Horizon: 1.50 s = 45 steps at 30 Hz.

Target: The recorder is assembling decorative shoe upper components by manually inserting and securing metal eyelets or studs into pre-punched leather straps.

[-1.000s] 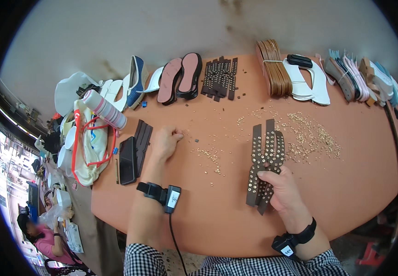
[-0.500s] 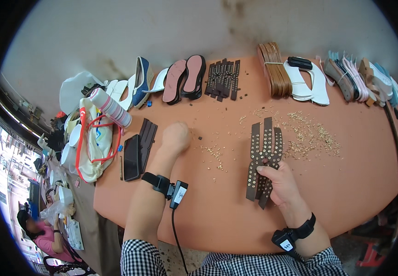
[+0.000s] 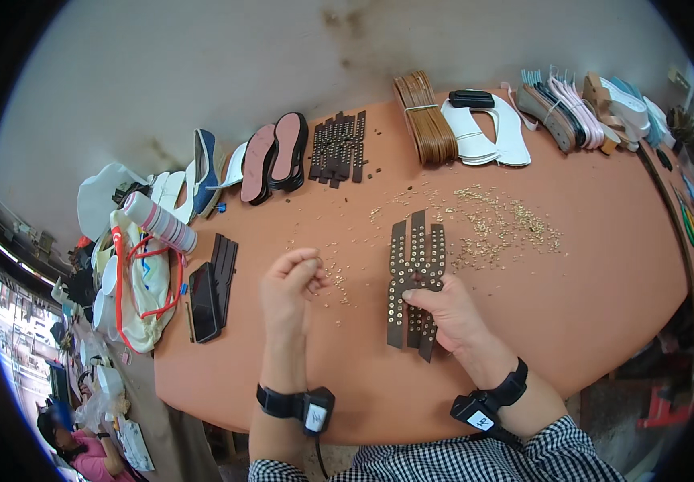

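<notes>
My right hand (image 3: 453,315) grips a dark brown studded strap piece (image 3: 416,277) over the middle of the table, thumb pressed on its centre. The piece splits into several long strips, dotted with rows of small shiny studs. To its left, my left hand (image 3: 289,287) is raised with the fingers curled and the fingertips drawn together. Whatever it may hold is too small or hidden to make out. Loose gold-coloured studs (image 3: 339,285) lie just beyond the left hand, and a larger scatter of gold-coloured studs (image 3: 507,225) spreads to the right of the strap piece.
Studded strap pieces (image 3: 337,149), pink-topped soles (image 3: 288,149), a blue shoe (image 3: 207,173), bundled brown strips (image 3: 427,120) and white shoe parts (image 3: 507,132) line the back. At left are a phone (image 3: 204,301), a drawstring bag (image 3: 148,285) and a striped roll (image 3: 162,222). Another person (image 3: 94,458) sits far left.
My left hand has come back toward me and turned, its fingers now showing pinched together. My right hand keeps its grip on the strap piece. The whole view has shifted and tilted slightly.
</notes>
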### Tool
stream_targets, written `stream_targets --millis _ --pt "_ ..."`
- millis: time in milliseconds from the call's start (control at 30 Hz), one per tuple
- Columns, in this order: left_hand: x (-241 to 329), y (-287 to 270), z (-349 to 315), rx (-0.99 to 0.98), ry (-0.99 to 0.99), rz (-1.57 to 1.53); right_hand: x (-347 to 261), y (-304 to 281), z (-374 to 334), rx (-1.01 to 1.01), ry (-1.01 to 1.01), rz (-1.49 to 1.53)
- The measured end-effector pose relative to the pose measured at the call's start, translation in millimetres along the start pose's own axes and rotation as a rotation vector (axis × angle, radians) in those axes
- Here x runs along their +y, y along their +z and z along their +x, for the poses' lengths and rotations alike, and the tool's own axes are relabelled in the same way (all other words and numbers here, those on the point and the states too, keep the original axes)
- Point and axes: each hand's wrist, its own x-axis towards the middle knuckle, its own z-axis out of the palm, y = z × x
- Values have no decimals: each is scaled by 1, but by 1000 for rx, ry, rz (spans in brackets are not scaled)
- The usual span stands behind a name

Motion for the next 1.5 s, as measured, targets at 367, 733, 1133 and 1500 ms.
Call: stream_targets --millis 367,733,1133,1500 --pt "-28 36 -51 -272 151 -27 3 4 -4 21 14 19" --pt "-36 43 -52 -352 191 99 9 9 -10 -16 -57 42" --pt "-41 43 -51 -295 200 103 11 10 -11 -12 -137 -71" --pt "-45 43 -53 -229 217 186 16 10 -12 34 -249 -288"
